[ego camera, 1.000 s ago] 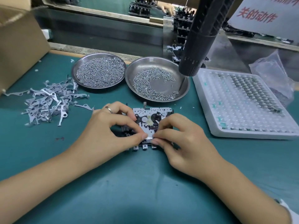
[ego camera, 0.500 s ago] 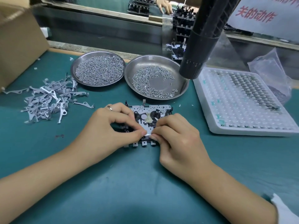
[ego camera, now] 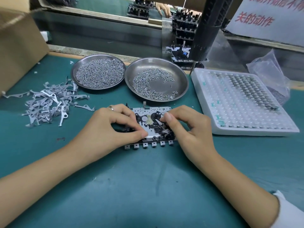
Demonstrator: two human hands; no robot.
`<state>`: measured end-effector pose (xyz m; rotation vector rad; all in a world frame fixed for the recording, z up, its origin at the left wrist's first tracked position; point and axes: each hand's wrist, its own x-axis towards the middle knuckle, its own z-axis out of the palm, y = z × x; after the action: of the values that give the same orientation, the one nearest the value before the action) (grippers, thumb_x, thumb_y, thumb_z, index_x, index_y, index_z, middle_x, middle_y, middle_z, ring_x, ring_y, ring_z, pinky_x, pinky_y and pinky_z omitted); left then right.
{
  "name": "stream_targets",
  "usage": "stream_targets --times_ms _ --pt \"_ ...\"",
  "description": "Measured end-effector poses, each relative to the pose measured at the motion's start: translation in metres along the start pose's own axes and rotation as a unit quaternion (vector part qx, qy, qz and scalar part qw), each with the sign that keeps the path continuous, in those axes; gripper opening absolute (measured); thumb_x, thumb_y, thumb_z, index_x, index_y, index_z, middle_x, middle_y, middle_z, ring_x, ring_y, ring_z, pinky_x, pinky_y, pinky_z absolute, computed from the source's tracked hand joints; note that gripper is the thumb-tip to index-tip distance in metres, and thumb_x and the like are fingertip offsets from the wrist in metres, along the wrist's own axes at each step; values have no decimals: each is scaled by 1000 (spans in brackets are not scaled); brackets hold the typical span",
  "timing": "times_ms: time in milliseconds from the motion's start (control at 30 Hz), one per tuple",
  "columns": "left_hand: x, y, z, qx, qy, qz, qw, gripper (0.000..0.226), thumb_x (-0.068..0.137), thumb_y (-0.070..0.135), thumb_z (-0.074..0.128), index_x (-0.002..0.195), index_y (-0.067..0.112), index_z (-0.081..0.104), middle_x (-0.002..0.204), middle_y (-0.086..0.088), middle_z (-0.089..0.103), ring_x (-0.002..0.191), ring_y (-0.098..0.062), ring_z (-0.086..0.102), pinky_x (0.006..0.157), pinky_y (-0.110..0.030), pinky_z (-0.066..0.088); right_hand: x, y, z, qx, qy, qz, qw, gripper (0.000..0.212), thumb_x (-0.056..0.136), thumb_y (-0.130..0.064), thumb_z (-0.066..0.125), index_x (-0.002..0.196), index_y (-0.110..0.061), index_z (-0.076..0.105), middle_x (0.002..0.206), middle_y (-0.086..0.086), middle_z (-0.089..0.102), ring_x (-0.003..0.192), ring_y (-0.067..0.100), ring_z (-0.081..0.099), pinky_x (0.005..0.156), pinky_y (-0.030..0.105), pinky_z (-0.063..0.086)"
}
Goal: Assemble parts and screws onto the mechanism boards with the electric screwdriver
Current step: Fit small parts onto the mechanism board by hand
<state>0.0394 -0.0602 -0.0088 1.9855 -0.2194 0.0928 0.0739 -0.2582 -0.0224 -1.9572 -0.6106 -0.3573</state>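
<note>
Under both hands, mechanism board (ego camera: 152, 111) half hidden; L hand (ego camera: 113, 127) & R hand (ego camera: 189, 127) grip pinching its parts.

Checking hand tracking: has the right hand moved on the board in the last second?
Yes. The right hand shifted away from the person, from the near edge of the mechanism board beside the left hand toward its middle.
</note>
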Motion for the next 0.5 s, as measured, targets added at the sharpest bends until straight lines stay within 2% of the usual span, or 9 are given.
stream_targets --times_ms 167,300,400,500 --pt "1 -1 -2 13 -6 25 1000 15 58 42 76 68 30 78 79 10 61 70 -3 57 68 -8 40 2 1 0 35 14 20 999 26 89 -15 59 72 3 68 71 11 64 72 19 59 67 31 47" --pt "3 2 -4 14 16 40 999 21 63 42 74 80 30 77 82 9 63 74 -5 58 71 -11 43 1 0 2 32 3 2 999 22 89 -12 59 74 1 69 72 11 65 73 20 60 69 27 47" --pt "10 -1 -12 76 120 85 986 17 82 32 65 94 23 74 85 3 65 76 -6 55 76 -10 40 1 1 3 31 11 -1 999 23 89 -12 59 75 3 68 73 12 64 73 23 60 68 32 46" --pt "27 -12 -31 218 254 113 935 19 93 15 60 108 11 70 91 0 59 71 -1 48 76 -12 38 0 2 4 21 17 -15 1000 23 90 -12 58 74 2 68 71 11 63 71 22 59 67 33 45"
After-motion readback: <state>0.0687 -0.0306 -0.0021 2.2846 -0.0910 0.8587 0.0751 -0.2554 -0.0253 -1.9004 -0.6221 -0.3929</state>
